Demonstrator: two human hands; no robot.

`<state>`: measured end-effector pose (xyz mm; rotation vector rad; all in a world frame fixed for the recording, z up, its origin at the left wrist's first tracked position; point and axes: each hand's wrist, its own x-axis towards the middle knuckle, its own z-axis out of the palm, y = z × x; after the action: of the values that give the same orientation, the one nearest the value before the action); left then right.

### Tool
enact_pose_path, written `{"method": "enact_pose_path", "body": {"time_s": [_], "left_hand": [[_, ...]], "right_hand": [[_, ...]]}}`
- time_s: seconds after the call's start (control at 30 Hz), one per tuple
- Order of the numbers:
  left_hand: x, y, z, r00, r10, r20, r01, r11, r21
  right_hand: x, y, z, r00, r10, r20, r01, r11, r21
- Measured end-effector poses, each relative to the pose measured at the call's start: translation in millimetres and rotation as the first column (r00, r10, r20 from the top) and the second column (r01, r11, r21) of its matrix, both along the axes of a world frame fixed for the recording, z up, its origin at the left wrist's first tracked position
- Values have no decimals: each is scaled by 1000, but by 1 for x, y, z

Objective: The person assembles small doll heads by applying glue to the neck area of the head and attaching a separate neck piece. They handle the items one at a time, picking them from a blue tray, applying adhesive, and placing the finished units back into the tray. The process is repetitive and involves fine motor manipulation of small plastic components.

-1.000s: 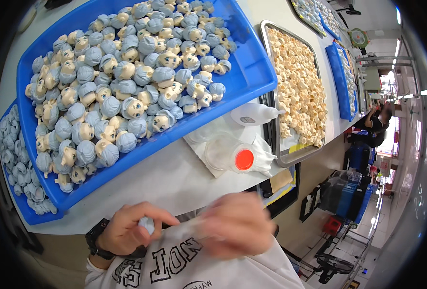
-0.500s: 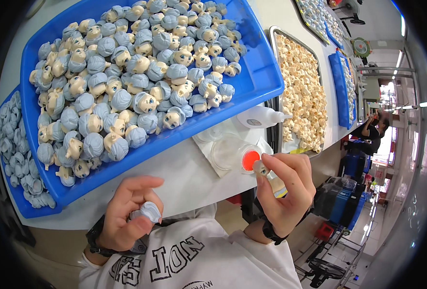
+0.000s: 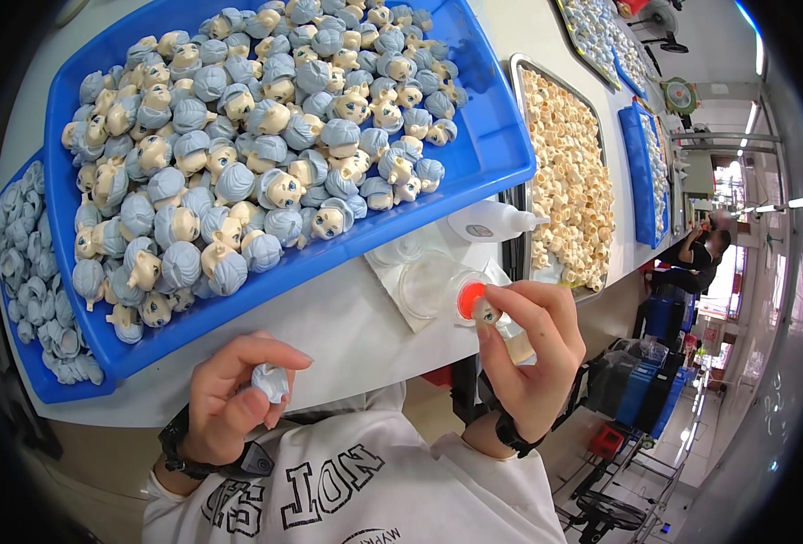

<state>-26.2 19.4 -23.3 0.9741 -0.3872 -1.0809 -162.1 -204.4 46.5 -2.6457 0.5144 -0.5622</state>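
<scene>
One clear container (image 3: 425,288) near right hand (image 3: 548,363)

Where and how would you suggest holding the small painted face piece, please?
Probably pinch the face piece by opposite edges, coming from the person's right, as the right hand does: it is small, and its painted side, facing the camera, is left uncovered that way.

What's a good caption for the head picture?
Left hand holds a blue hair piece; right hand, a doll face.
</scene>
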Motion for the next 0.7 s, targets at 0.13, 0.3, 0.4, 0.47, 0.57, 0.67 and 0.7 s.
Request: {"method": "enact_pose_path", "body": {"time_s": [0.13,0.3,0.4,0.47,0.57,0.67,0.7], "left_hand": [[2,2,-2,999,-38,-23,37,999,-12],[1,2,-2,997,-26,-76,26,1000,2],[1,1,1,996,15,-89,-14,1000,3],[0,0,1,995,37,-89,-37,999,5],[-1,2,-2,998,18,-61,-19,1000,-11],[2,3,-2,999,-29,-32,29,1000,-3],[2,3,0,999,-31,-36,31,999,6]], "right_hand": [[-2,0,-2,1000,-12,13,12,1000,3],[-5,2,-3,998,-26,50,26,1000,-3],[-6,2,-4,998,-18,64,19,1000,-14],[-7,2,-4,998,-9,69,10,1000,-14],[-9,2,-5,996,-8,90,9,1000,-12],[-10,2,-7,995,-21,101,20,1000,10],[-9,2,-7,992,-25,124,25,1000,5]]}}
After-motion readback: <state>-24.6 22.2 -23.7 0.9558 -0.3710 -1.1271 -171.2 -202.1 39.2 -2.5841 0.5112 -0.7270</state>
